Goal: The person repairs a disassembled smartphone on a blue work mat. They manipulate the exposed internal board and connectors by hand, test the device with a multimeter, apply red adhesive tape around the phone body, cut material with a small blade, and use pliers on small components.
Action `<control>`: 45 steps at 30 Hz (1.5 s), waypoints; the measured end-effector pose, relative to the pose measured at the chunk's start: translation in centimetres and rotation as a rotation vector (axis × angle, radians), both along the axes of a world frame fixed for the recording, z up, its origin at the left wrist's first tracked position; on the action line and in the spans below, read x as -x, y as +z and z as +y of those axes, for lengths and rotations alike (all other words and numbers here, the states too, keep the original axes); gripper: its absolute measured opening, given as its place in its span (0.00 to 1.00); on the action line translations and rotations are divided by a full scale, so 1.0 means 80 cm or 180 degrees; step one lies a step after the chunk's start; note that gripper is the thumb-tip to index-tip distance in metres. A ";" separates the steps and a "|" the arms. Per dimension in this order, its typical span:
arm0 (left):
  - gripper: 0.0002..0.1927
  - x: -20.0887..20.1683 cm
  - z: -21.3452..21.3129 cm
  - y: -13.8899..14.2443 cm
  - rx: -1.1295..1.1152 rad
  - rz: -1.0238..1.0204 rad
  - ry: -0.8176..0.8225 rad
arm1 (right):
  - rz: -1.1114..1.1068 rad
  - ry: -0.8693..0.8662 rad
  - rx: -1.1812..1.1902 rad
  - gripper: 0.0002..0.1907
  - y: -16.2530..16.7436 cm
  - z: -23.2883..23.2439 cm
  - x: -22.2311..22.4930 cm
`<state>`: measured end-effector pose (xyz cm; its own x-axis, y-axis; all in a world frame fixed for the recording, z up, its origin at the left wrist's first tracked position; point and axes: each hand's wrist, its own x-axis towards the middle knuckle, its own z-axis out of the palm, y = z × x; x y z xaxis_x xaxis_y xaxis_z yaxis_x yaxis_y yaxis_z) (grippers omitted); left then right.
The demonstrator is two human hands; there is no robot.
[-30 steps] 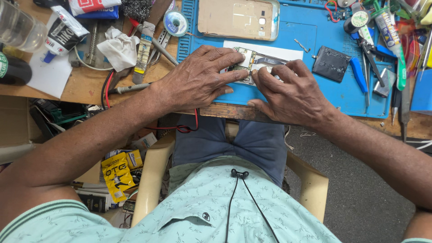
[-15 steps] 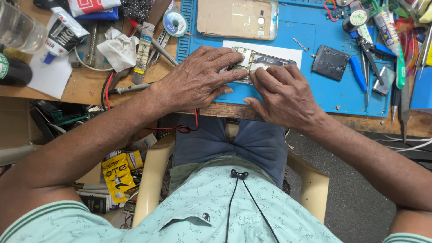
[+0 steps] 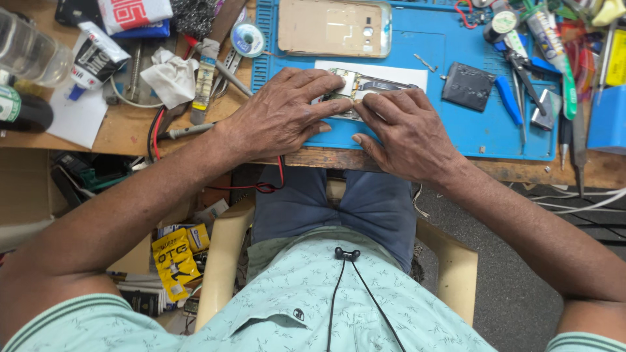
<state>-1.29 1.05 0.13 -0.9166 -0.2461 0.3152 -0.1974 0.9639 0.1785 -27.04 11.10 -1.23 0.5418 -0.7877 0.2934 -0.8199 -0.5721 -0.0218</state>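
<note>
An opened phone with its circuit board showing (image 3: 365,86) lies on a white sheet on the blue work mat (image 3: 456,130). My left hand (image 3: 280,117) lies flat over its left part, fingers pressing on the board. My right hand (image 3: 407,133) covers its lower right part, fingertips pressing against the phone next to the left fingers. Much of the phone is hidden under both hands. Above it rests a clear phone back cover (image 3: 332,27).
A dark small component (image 3: 466,86), blue-handled tools (image 3: 515,85) and tweezers lie right on the mat. A solder reel (image 3: 248,40), crumpled tissue (image 3: 171,77), glue tube (image 3: 94,58) and a soldering iron with red cable (image 3: 195,130) sit left. The wooden bench edge is close to my lap.
Both hands stay pressed on the phone; the right hand's fingers have shifted slightly up and left towards the left fingers.
</note>
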 end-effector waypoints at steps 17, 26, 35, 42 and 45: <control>0.27 -0.005 0.003 -0.006 0.0189 -0.0059 0.0001 | -0.1471 -0.0147 -0.1238 0.36 0.000 0.014 0.033; 0.27 -0.006 0.001 -0.007 0.0143 -0.0094 0.0019 | -0.0729 -0.0386 -0.0572 0.34 -0.004 0.036 0.060; 0.27 -0.007 0.001 -0.003 -0.0019 -0.0129 0.0031 | -0.0280 0.0010 -0.0650 0.42 0.002 0.011 0.033; 0.29 -0.007 -0.003 -0.006 0.0013 -0.0069 -0.0021 | 0.0015 0.0279 -0.0555 0.42 0.006 -0.003 0.029; 0.28 -0.007 -0.004 -0.006 0.0016 -0.0059 -0.0021 | 0.0123 0.0388 -0.0539 0.42 0.007 -0.008 0.030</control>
